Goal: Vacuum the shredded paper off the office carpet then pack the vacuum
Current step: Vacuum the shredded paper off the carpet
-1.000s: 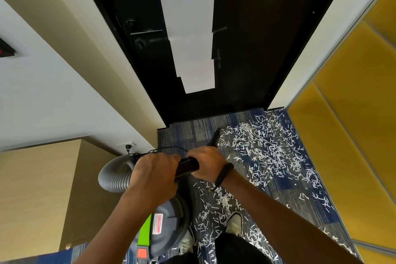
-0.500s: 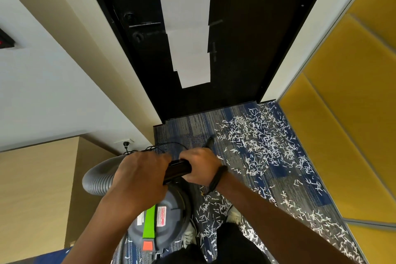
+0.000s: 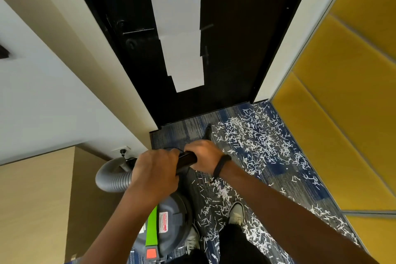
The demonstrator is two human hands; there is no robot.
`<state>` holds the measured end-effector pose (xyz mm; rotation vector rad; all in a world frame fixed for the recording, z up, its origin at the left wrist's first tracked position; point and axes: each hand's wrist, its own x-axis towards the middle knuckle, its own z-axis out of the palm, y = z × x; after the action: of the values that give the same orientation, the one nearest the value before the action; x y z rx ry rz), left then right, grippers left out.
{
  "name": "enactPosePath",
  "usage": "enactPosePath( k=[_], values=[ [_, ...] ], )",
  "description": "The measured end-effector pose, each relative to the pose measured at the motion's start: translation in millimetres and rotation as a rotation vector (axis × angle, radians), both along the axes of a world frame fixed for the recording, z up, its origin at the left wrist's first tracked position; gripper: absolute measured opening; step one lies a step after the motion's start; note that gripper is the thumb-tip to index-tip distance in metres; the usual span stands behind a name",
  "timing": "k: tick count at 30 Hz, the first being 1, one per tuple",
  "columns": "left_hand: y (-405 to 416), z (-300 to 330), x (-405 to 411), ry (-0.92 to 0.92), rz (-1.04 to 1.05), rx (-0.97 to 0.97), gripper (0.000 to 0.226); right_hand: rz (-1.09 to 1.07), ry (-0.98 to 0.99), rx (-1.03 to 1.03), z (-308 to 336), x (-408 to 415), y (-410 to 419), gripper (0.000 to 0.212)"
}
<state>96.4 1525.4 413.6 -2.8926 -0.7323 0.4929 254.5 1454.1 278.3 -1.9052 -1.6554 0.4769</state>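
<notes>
Both my hands grip the black vacuum wand (image 3: pixel 186 159). My left hand (image 3: pixel 155 172) holds it where the grey ribbed hose (image 3: pixel 111 179) joins, and my right hand (image 3: pixel 204 157) holds it further forward. The wand's black nozzle tip (image 3: pixel 207 133) touches the blue carpet (image 3: pixel 177 133) near the door. White shredded paper (image 3: pixel 255 141) lies scattered over the carpet to the right of the nozzle and back past my shoes. The grey vacuum canister (image 3: pixel 171 227), with a green stripe, stands on the floor under my left arm.
A black door (image 3: pixel 231 49) with white sheets taped on it stands straight ahead. Yellow wall panels (image 3: pixel 342 113) line the right side. A white wall with a socket (image 3: pixel 122 149) and a wooden cabinet (image 3: pixel 36 210) close the left.
The nozzle tip has moved slightly forward along the carpet toward the door. Both hands keep the same hold on the wand.
</notes>
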Motion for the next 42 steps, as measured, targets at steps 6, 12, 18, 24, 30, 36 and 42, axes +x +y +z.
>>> enactPosePath(
  k=[6, 12, 18, 24, 30, 36, 42],
  values=[
    [-6, -17, 29, 0.000, 0.002, -0.018, 0.046, -0.013, -0.013, -0.044, -12, 28, -5, 0.019],
    [-15, -21, 50, -0.024, -0.033, -0.056, 0.047, -0.041, -0.043, -0.084, -17, 48, -27, 0.014],
    [-26, -17, 74, -0.017, -0.066, -0.050, 0.048, -0.057, -0.026, -0.068, -21, 70, -40, 0.019],
    [-30, -16, 97, -0.032, -0.083, -0.047, 0.050, -0.081, -0.032, -0.048, -22, 93, -48, 0.018],
    [-36, -32, 130, -0.046, -0.071, -0.071, 0.050, -0.136, -0.049, -0.028, -27, 125, -53, 0.045],
    [-45, -44, 163, -0.061, -0.087, -0.075, 0.048, -0.148, -0.053, -0.076, -37, 157, -66, 0.022],
    [-54, -56, 193, -0.077, -0.090, -0.121, 0.047, -0.173, -0.074, -0.090, -49, 187, -80, 0.019]
  ],
)
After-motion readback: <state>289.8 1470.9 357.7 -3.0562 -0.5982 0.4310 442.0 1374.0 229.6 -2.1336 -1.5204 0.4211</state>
